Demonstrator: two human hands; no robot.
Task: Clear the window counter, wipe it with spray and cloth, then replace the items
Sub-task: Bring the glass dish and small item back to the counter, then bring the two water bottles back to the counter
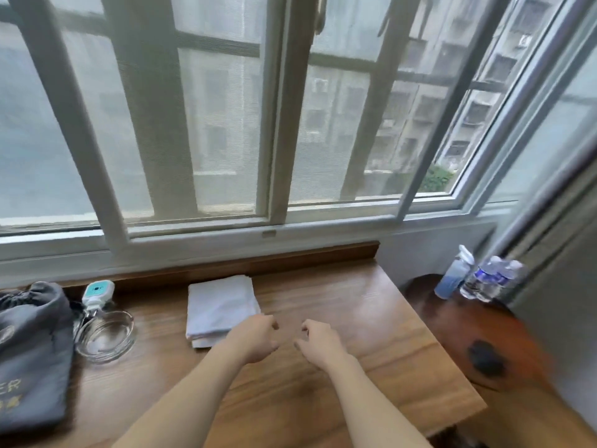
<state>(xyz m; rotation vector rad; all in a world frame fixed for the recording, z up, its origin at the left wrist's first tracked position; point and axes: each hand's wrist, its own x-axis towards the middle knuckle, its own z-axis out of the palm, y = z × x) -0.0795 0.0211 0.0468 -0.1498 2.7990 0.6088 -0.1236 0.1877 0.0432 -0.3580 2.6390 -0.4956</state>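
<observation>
A folded white cloth point(221, 307) lies on the wooden window counter point(371, 321), near the window side. My left hand point(256, 339) hovers at the cloth's near right corner with fingers loosely curled and nothing in it. My right hand point(318, 344) hangs beside it over bare wood, fingers also loosely curled and empty. A blue spray bottle point(455, 273) stands on a round dark wooden side table point(452, 321) to the right, off the counter.
At the counter's left lie a grey drawstring bag point(32, 354), a glass ashtray point(106, 334) and a small white plug-in device point(97, 294). Two water bottles point(491, 281) stand beside the spray bottle. A dark object point(486, 357) rests on the side table. A curtain point(562, 253) hangs at right.
</observation>
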